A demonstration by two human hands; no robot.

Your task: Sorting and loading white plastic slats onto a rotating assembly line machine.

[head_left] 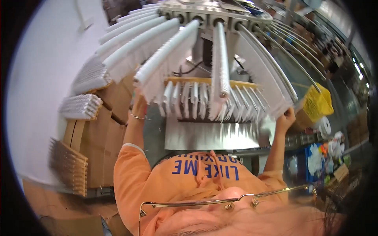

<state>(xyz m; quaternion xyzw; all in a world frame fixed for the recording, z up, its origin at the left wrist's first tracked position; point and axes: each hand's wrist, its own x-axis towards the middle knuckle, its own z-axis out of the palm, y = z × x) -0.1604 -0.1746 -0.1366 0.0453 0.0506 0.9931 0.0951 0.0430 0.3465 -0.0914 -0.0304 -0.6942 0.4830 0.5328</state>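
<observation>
Blue bin point(308, 167) holding white material point(314, 160), hanging sheets point(263, 65)

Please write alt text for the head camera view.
A person's right hand touches a white sheet hanging from a metal rod; the left hand, partly hidden, is near a white-draped rod. More rods fan out from a machine.

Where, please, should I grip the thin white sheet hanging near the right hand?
Probably its lower near corner, from the right: the thin white sheet drapes below the slanting silver metal rod, leaving that corner hanging at the right hand.
</observation>
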